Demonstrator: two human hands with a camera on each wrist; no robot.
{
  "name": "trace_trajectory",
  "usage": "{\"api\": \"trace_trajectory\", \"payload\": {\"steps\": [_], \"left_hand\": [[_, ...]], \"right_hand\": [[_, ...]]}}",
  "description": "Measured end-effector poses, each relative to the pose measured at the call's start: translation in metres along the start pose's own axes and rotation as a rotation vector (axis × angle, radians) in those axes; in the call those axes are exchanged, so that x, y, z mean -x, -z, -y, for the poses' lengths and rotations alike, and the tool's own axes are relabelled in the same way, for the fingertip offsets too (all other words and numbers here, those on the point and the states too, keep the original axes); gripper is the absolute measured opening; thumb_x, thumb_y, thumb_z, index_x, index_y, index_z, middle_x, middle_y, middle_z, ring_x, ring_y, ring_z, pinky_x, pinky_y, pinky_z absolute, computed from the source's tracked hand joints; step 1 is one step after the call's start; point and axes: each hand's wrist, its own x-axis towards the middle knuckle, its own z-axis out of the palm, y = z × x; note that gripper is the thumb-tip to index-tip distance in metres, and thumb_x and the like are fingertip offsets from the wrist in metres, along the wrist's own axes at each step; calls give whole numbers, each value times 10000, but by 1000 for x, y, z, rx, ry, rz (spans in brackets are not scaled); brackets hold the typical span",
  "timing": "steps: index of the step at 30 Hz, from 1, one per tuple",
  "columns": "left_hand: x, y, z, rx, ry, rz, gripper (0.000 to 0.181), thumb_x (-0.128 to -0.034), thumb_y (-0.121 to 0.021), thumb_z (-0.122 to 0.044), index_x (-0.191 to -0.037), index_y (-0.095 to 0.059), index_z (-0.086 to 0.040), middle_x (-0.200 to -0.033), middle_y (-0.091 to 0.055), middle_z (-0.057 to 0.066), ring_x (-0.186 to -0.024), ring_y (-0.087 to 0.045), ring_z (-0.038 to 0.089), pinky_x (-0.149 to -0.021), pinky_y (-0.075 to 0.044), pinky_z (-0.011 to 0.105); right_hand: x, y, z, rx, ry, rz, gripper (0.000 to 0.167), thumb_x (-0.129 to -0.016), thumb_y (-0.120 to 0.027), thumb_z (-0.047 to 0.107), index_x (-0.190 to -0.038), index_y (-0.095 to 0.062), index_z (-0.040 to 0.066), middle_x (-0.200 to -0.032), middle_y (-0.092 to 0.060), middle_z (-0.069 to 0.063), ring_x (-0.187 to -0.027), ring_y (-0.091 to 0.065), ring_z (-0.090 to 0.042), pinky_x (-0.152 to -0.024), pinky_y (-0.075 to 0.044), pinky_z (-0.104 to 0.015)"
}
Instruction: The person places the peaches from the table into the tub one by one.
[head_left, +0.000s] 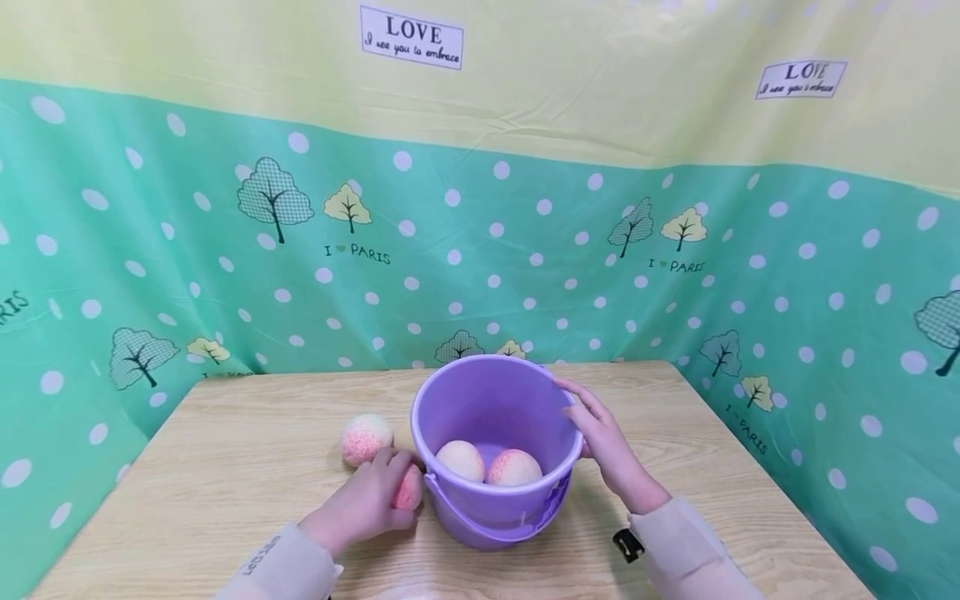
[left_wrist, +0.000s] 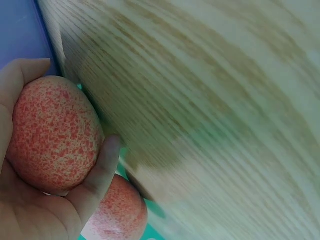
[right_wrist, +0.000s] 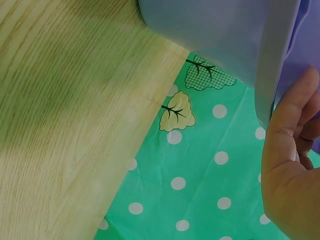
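A purple bucket (head_left: pixel 487 517) stands upright on the table, with two pink-and-white peaches (head_left: pixel 460 461) (head_left: pixel 514 468) inside it. Left of the bucket, my left hand (head_left: pixel 363 502) grips a speckled peach (head_left: pixel 407 487); in the left wrist view its fingers curl round that peach (left_wrist: pixel 56 135). Another peach (head_left: pixel 367 439) lies just beyond the hand, and a pale round thing, mostly hidden, is between it and the bucket. My right hand (head_left: pixel 615 450) holds the bucket's right rim; in the right wrist view the hand (right_wrist: pixel 292 160) has its fingers at the rim.
The wooden table (head_left: pixel 247 467) reaches back to a green and yellow curtain (head_left: pixel 420 292) with dots and trees, which also hangs at both sides. The bucket's handle (head_left: pixel 480 529) hangs down at the front. A small black object (head_left: pixel 627 545) is by the right sleeve.
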Motion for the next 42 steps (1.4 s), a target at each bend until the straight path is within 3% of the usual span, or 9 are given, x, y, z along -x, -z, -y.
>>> {"api": "trace_trajectory", "payload": {"steps": [8, 15, 22, 27, 35, 42], "left_hand": [[1, -3, 2, -3, 10, -19, 610, -633, -841, -234, -1169, -584, -98, -1087, -564, 95, -902, -563, 188, -831, -498, 444], [2, -6, 4, -7, 9, -27, 643, -622, -849, -252, -1185, -581, -97, -1119, -571, 104, -947, -580, 206, -867, -478, 453], [3, -6, 5, 11, 60, -8, 630, -643, -851, -275, -1194, -586, -124, -1134, -578, 102, -958, -586, 215, -867, -514, 452], [0, 0, 3, 36, 92, -13, 623, -661, -845, -243, -1212, -586, -109, -1109, -583, 115, -938, -600, 221, -847, -539, 459], [-2, 13, 1, 46, 155, 15, 698, -682, -839, -259, -1294, -560, -74, -1207, -594, 131, -1072, -615, 272, -930, -526, 471], [-5, 22, 1, 46, 179, 28, 689, -703, -810, -249, -1313, -536, -81, -1212, -593, 122, -1043, -605, 218, -909, -525, 431]], "right_hand": [[0, -1, 0, 4, 0, -13, 513, -945, -488, 190, -1457, -476, 214, -1468, -474, -188, -984, -660, -255, -678, -570, -321], [0, -2, 1, -2, 3, -10, 512, -949, -485, 193, -1461, -472, 207, -1481, -462, -184, -965, -663, -251, -659, -563, -310], [2, -2, 0, -9, 7, -3, 505, -974, -480, 193, -1478, -452, 185, -1515, -428, -181, -950, -663, -213, -683, -571, -324], [2, -2, -1, -8, 11, -7, 505, -971, -484, 196, -1475, -455, 187, -1515, -429, -176, -964, -661, -216, -696, -573, -339], [2, -1, 0, -6, 16, -10, 505, -970, -486, 199, -1474, -458, 186, -1504, -441, -181, -949, -657, -209, -676, -565, -328], [3, 0, 0, 5, 22, -14, 506, -968, -486, 201, -1473, -457, 180, -1509, -432, -189, -946, -656, -209, -665, -566, -322]]}}
